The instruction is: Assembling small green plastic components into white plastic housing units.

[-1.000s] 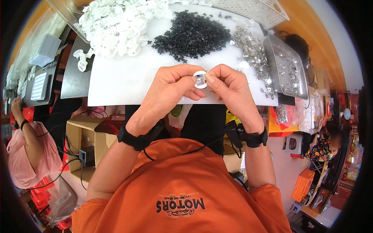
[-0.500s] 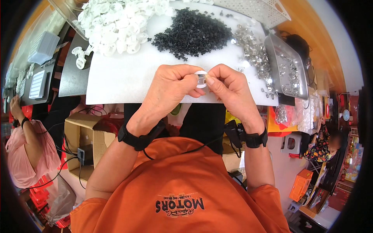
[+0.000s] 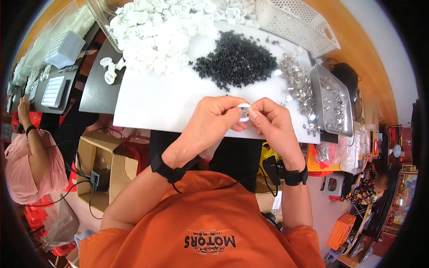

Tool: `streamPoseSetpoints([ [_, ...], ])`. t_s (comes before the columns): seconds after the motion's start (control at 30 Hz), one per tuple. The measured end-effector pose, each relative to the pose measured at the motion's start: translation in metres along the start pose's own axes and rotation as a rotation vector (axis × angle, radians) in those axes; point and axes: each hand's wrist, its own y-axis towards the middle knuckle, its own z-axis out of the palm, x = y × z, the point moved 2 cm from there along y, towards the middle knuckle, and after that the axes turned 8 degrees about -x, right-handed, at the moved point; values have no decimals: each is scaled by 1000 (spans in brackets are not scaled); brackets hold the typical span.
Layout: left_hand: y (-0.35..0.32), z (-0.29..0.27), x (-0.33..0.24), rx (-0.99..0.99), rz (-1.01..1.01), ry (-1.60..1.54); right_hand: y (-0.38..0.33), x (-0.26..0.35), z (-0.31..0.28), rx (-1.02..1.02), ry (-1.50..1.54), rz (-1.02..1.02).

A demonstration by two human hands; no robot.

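Between my two hands, just over the near edge of the white work board [image 3: 152, 100], is a small round white plastic part [image 3: 244, 107] with a clear or metallic middle. My left hand [image 3: 214, 118] pinches it from the left with thumb and forefinger. From the right, my right hand [image 3: 272, 123] presses thumb and forefinger against its edge; whether a smaller piece sits in those fingertips is hidden. Beyond my hands lies a heap of small black cross-shaped pieces [image 3: 243, 60]. A big pile of white plastic parts [image 3: 156, 40] rises at the far left of it.
Shiny metal pieces [image 3: 299, 85] are scattered at the right, beside a clear tray [image 3: 333, 100] holding more. A white perforated basket [image 3: 299, 22] stands at the back. Left of my legs is an open cardboard box [image 3: 96, 165]. Another person in pink [image 3: 35, 165] works at the far left.
The whole view has shifted, so the board and piles appear lower and further right. My hands keep their hold on the white part, with little change in grip.
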Motion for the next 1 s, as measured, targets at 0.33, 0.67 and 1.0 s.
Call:
streamPoseSetpoints([
  [0.33,-3,-2,8,0,64,-76,31,30,-37,51,-389,76],
  [0.67,-3,-2,10,29,62,-49,139,110,-114,-495,-333,-211],
  [1.0,-3,-3,11,61,130,-32,137,89,44,269,-538,-184],
])
